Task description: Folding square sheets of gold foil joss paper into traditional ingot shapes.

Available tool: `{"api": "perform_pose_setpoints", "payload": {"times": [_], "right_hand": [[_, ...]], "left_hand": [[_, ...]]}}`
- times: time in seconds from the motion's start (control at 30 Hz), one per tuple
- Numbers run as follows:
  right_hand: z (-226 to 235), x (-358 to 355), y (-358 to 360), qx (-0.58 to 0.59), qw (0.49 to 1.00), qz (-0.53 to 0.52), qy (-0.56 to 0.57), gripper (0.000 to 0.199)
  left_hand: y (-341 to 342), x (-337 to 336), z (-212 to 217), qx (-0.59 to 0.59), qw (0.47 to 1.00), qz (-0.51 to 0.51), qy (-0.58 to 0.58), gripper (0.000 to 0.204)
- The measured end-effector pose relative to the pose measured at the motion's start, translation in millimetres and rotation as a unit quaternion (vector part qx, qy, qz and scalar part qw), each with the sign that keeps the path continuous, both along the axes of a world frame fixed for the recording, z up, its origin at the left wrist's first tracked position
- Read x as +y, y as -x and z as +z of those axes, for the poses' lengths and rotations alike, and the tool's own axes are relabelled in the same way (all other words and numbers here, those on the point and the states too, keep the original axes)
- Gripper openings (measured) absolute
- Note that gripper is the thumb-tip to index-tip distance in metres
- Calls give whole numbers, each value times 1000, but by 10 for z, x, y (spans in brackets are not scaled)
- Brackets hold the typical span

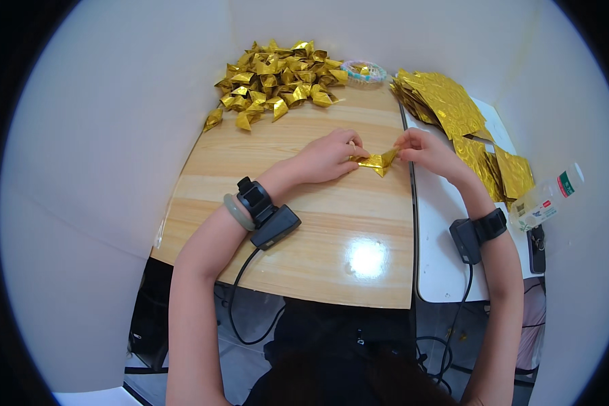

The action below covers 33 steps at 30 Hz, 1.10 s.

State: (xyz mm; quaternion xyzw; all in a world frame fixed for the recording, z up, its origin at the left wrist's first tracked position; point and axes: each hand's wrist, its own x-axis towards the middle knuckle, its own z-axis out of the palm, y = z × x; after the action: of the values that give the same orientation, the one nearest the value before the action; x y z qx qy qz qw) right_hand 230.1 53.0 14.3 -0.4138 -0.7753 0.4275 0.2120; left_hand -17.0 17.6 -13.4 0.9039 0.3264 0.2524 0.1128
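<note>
Pinching gold foil piece (377,162), left hand (326,158) and right hand (423,150) hide its ends.

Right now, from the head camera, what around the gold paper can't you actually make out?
- Gold foil piece: its left end is hidden under the left hand; its folds are too small to read.
- Right hand: fingertip grip too small to tell.
- Stack of gold sheets: count unclear, sheets overlap.
- Plastic bottle: near the fisheye rim, distorted.
- Ring-shaped object: small, partly behind the pile of folded gold pieces.
</note>
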Motion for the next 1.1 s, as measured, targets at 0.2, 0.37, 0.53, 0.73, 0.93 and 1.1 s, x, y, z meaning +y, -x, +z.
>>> {"api": "perform_pose_setpoints", "payload": {"times": [0.2, 0.37, 0.53, 0.73, 0.93, 1.1], "right_hand": [[-87, -235, 331, 10, 991, 46, -129, 22], [-181, -250, 411, -31, 977, 29, -210, 27], [-147, -310, 407, -18, 979, 16, -201, 25], [-99, -347, 400, -50, 960, 31, -273, 23], [-97, -327, 360, -78, 932, 44, -352, 21], [-80, -337, 373, -79, 910, 44, -405, 18]], "left_hand": [[37, -15, -22, -15, 1000, 7, 2, 28], [-11, -28, 33, -27, 998, 34, 44, 32], [-55, -67, 44, -40, 993, 94, 57, 28], [-89, -67, 56, -78, 987, 129, 52, 26], [-95, -27, 31, -151, 967, 164, 123, 24], [-95, -15, 45, -159, 963, 171, 136, 25]]}}
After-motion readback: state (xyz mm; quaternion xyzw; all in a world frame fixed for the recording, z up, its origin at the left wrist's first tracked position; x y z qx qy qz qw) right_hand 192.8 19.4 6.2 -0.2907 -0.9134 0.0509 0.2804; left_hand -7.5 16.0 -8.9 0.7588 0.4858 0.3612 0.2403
